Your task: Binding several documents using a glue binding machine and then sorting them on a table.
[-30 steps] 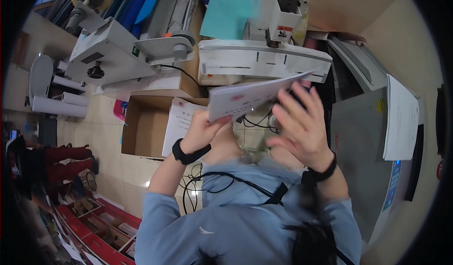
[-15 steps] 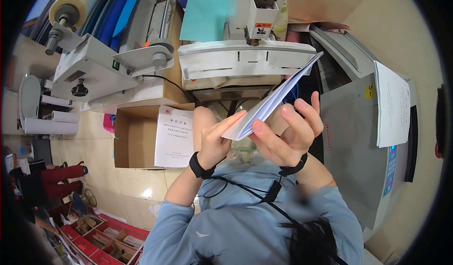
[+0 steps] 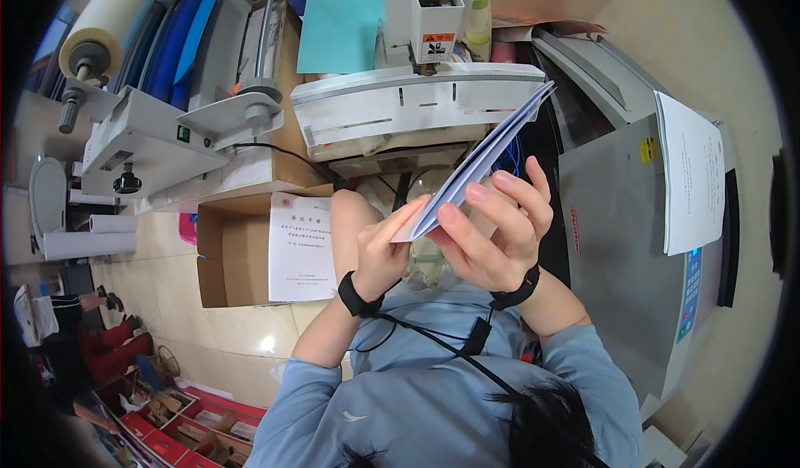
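Observation:
A thin white paper booklet [image 3: 487, 158] is held up slanting in front of me, its loose page edges facing right. My left hand [image 3: 383, 255] pinches its lower left corner with the fingers together. Beside the page edges, my right hand [image 3: 500, 239] has its fingers spread apart, and one fingertip touches or nearly touches the lower edge of the booklet. Dark bands circle both wrists. To the left of my left hand, a white printed booklet [image 3: 302, 251] stands at the right side of an open cardboard box [image 3: 218, 300].
Ahead is a white bench machine [image 3: 417, 110] with a teal sheet [image 3: 340, 26] behind it. A roller machine [image 3: 158, 147] stands at left. On the right, a grey machine [image 3: 612, 218] bears more white booklets [image 3: 692, 176]. People and red compartments [image 3: 179, 418] appear at lower left.
The booklet's pages lie closer together and stand slightly more upright. My right fingers have shifted a little along its edge. The surroundings have moved slightly left in the view.

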A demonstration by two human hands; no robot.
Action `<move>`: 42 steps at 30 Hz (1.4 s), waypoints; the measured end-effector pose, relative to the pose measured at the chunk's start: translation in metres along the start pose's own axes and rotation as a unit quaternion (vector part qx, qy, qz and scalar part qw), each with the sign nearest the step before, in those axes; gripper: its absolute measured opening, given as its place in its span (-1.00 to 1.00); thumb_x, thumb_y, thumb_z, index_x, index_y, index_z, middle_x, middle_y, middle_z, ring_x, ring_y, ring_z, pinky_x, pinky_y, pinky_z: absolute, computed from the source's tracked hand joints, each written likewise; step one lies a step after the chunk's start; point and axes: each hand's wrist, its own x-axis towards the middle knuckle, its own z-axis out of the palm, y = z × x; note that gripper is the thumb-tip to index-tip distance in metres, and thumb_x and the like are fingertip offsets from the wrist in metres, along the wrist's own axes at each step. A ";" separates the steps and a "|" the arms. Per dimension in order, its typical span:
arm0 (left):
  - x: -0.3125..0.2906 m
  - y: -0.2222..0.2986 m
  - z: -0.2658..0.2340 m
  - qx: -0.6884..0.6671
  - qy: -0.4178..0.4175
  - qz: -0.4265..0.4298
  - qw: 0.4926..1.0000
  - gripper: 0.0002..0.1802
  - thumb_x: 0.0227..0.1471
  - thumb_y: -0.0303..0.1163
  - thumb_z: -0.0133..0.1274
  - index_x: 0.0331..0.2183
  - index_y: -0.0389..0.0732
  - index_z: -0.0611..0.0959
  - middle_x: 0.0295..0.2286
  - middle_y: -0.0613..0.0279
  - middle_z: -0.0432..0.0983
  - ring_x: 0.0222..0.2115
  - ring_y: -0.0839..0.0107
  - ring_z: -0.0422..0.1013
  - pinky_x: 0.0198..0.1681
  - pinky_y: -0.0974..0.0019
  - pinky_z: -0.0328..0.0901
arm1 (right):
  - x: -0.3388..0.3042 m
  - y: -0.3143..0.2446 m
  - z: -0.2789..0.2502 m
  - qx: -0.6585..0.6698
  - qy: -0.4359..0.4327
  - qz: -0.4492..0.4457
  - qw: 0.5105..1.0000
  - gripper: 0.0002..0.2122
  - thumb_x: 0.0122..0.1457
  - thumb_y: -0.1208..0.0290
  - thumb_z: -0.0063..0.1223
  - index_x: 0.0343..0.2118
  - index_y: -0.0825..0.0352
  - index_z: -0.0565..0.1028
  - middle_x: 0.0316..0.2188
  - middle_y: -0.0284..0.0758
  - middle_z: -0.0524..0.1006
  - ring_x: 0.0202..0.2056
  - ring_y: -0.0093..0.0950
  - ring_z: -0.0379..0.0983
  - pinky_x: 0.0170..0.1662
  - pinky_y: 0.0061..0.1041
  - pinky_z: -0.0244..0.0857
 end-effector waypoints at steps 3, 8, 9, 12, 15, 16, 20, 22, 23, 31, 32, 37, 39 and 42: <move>0.005 -0.001 -0.001 0.045 -0.015 0.017 0.999 -0.47 -0.24 -0.79 -0.01 -0.11 -0.30 0.54 -0.21 0.04 0.53 -0.30 0.23 0.53 -0.28 0.38 0.40 | 0.001 0.005 -0.002 0.001 0.027 -0.008 1.000 -0.72 -0.19 0.33 0.27 -0.30 0.05 0.57 -0.19 -0.48 0.44 -0.10 -0.40 0.30 0.07 -0.15 0.10; 0.010 -0.007 0.006 0.102 -0.015 0.039 0.994 -0.44 -0.30 -0.78 0.01 -0.12 -0.30 0.54 -0.21 0.01 0.53 -0.30 0.17 0.52 -0.27 0.38 0.41 | 0.016 0.013 -0.021 0.125 -0.155 0.128 0.972 -0.79 -0.15 0.37 0.25 -0.38 0.19 0.57 -0.43 -0.38 0.49 -0.38 -0.37 0.42 -0.20 -0.36 0.24; 0.013 -0.007 0.006 0.126 -0.026 0.050 0.990 -0.44 -0.31 -0.78 0.01 -0.12 -0.30 0.54 -0.22 0.01 0.53 -0.31 0.15 0.52 -0.27 0.39 0.41 | 0.024 0.015 -0.026 0.128 -0.202 0.168 0.956 -0.84 -0.13 0.41 0.24 -0.42 0.26 0.57 -0.50 -0.33 0.50 -0.47 -0.37 0.43 -0.31 -0.42 0.27; 0.036 -0.021 0.004 0.253 -0.051 0.140 0.956 -0.47 -0.28 -0.57 0.14 -0.12 -0.23 0.54 -0.14 0.00 0.48 -0.10 0.11 0.39 -0.04 0.09 0.26 | 0.011 0.035 -0.038 0.207 -0.163 0.282 0.923 -0.92 -0.03 0.50 0.17 -0.53 0.41 0.55 -0.59 -0.24 0.49 -0.60 -0.41 0.40 -0.54 -0.51 0.23; 0.060 -0.044 -0.002 0.284 0.045 0.038 0.957 -0.29 -0.01 -0.12 0.08 0.13 -0.16 0.26 0.14 -0.10 0.08 0.18 0.11 0.01 0.21 0.05 -0.17 | -0.007 0.050 -0.099 0.143 -0.075 0.420 0.893 -0.92 0.02 0.57 0.08 -0.53 0.47 0.54 -0.62 -0.36 0.47 -0.61 -0.61 0.32 -0.55 -0.61 0.12; 0.070 -0.053 0.003 0.142 0.020 0.013 0.990 -0.27 0.03 -0.16 0.05 0.15 -0.17 0.14 0.15 -0.07 0.05 0.17 0.15 0.01 0.21 0.10 -0.16 | -0.020 0.059 -0.118 0.154 -0.026 0.391 0.907 -0.89 0.04 0.54 0.06 -0.49 0.50 0.54 -0.60 -0.36 0.48 -0.59 -0.62 0.34 -0.54 -0.63 0.14; 0.101 -0.059 0.049 -0.354 -0.040 -0.079 0.931 -0.23 0.12 -0.43 -0.06 0.22 -0.24 -0.10 0.10 0.10 0.06 0.09 0.35 0.07 0.15 0.31 -0.03 | -0.073 0.097 -0.137 0.138 0.060 0.349 0.925 -0.79 0.15 0.49 -0.05 -0.24 0.55 0.47 -0.40 -0.19 0.53 -0.40 -0.51 0.43 -0.35 -0.57 0.32; 0.107 -0.098 0.074 -0.403 0.009 -0.112 0.908 -0.32 0.08 -0.51 -0.03 0.16 -0.25 0.05 -0.03 0.16 0.23 -0.05 0.46 0.21 0.04 0.41 0.11 | -0.091 0.118 -0.138 0.092 -0.014 0.373 0.923 -0.78 0.17 0.49 -0.05 -0.20 0.54 0.47 -0.35 -0.22 0.53 -0.32 -0.53 0.42 -0.24 -0.57 0.28; 0.108 -0.118 0.090 -0.414 0.053 -0.126 0.900 -0.38 0.06 -0.51 0.00 0.13 -0.27 0.15 -0.10 0.19 0.32 -0.12 0.49 0.29 -0.02 0.45 0.17 | -0.094 0.122 -0.127 0.092 -0.013 0.429 0.898 -0.78 0.16 0.48 -0.01 -0.22 0.55 0.48 -0.36 -0.25 0.53 -0.33 -0.55 0.40 -0.24 -0.59 0.26; 0.112 -0.122 0.084 0.007 0.198 -0.060 0.978 -0.93 -0.08 -0.55 0.13 -0.43 -0.30 0.65 -0.43 0.12 0.57 -0.55 0.43 0.47 -0.47 0.48 0.33 | -0.098 0.165 -0.044 0.040 0.112 0.602 0.789 -0.76 0.18 0.35 0.03 -0.28 0.48 0.51 -0.42 -0.39 0.51 -0.38 -0.69 0.33 -0.29 -0.68 0.18; 0.115 -0.117 0.073 0.049 0.207 -0.046 0.976 -0.91 -0.08 -0.55 0.12 -0.41 -0.29 0.65 -0.43 0.11 0.56 -0.55 0.40 0.47 -0.47 0.49 0.33 | -0.096 0.170 -0.038 0.089 0.088 0.583 0.803 -0.74 0.23 0.32 -0.05 -0.25 0.48 0.49 -0.39 -0.38 0.50 -0.35 -0.70 0.33 -0.26 -0.66 0.19; 0.122 -0.125 0.036 0.125 0.238 -0.004 0.963 -0.86 -0.09 -0.59 0.11 -0.37 -0.26 0.65 -0.36 0.05 0.56 -0.51 0.31 0.50 -0.45 0.44 0.37 | -0.094 0.193 0.003 0.218 0.042 0.587 0.779 -0.71 0.26 0.33 -0.12 -0.17 0.51 0.45 -0.31 -0.32 0.50 -0.28 -0.62 0.37 -0.19 -0.62 0.23; 0.120 -0.139 0.023 0.165 0.240 -0.006 0.957 -0.85 -0.09 -0.59 0.12 -0.37 -0.24 0.65 -0.34 0.05 0.56 -0.47 0.27 0.51 -0.42 0.41 0.38 | -0.098 0.206 0.023 0.283 0.016 0.614 0.737 -0.71 0.25 0.33 -0.11 -0.15 0.50 0.45 -0.25 -0.29 0.51 -0.22 -0.56 0.41 -0.12 -0.57 0.25; 0.117 -0.161 0.007 0.193 0.256 -0.028 0.947 -0.78 -0.12 -0.61 0.11 -0.33 -0.20 0.66 -0.24 -0.02 0.52 -0.27 0.18 0.48 -0.25 0.34 0.36 | -0.100 0.219 0.065 0.300 -0.009 0.638 0.709 -0.70 0.22 0.34 -0.05 -0.15 0.51 0.44 -0.27 -0.26 0.52 -0.24 -0.53 0.43 -0.14 -0.55 0.28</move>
